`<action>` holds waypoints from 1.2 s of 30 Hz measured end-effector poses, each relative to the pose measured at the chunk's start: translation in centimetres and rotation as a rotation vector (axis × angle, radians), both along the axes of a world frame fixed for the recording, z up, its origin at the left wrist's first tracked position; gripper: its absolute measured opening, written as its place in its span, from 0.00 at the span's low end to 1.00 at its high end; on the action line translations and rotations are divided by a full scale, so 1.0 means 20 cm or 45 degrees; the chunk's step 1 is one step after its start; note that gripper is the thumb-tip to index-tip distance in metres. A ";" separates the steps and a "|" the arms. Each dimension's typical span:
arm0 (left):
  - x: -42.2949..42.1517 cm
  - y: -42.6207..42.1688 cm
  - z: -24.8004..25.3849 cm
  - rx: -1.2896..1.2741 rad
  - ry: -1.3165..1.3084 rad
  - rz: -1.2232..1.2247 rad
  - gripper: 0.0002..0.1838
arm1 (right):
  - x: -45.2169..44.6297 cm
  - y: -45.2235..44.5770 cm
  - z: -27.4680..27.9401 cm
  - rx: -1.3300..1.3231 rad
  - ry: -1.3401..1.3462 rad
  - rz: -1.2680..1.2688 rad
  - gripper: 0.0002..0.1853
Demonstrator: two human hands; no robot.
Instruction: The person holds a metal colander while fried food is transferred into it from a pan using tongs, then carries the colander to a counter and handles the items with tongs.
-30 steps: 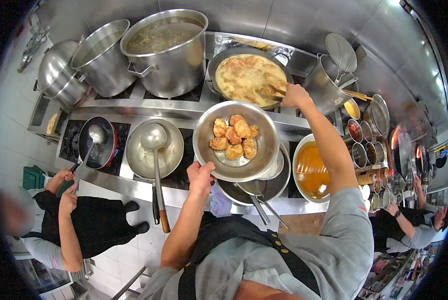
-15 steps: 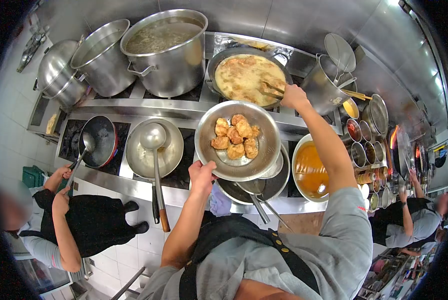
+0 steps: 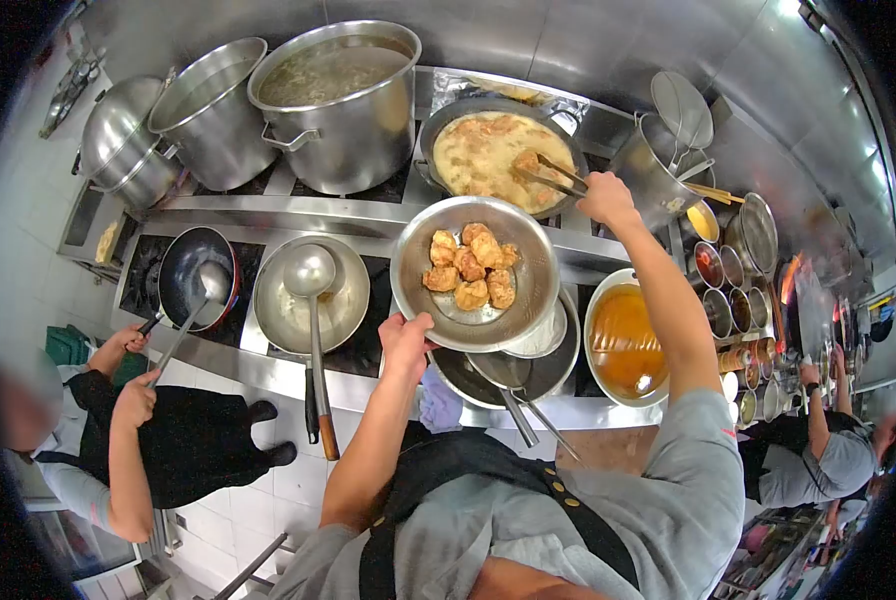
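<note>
My left hand grips the near left rim of a steel bowl, with several pieces of golden fried chicken inside. Under the bowl, a dark pan with strainers in it is partly hidden. My right hand is closed around metal tongs that reach over a wok of bubbling oil. Between the tongs' tips, at the oil's surface, is a browned fried piece. More pieces show dimly under the foam.
Large stockpots stand back left. A pan with a ladle lies left of the bowl, and a basin of amber liquid right. Seasoning containers line the right. A co-worker stirs a black pan at left; another person works at right.
My right hand has risen slightly to the right, and a browned piece now shows at the tongs' tips. The bowl has barely shifted. The left co-worker's ladle has moved right in the pan.
</note>
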State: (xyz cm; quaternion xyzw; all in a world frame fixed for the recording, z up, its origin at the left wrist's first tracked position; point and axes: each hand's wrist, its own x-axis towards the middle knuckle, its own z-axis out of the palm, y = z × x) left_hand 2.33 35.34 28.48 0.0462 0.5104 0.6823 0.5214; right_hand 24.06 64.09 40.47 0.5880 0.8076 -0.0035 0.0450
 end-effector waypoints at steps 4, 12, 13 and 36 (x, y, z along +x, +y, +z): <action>0.00 0.05 -0.01 -0.013 0.033 -0.002 0.14 | 0.07 -0.01 -0.03 0.276 0.057 0.045 0.21; 0.00 0.12 -0.05 -0.025 0.048 -0.020 0.15 | 0.15 0.10 -0.20 -0.015 0.389 -0.081 0.29; 0.00 0.14 -0.05 -0.017 0.043 0.007 0.15 | 0.15 0.15 -0.23 -0.033 0.489 -0.105 0.30; -0.06 0.24 0.00 -0.140 0.113 -0.153 0.17 | 0.21 -0.73 0.23 0.055 0.252 0.820 0.30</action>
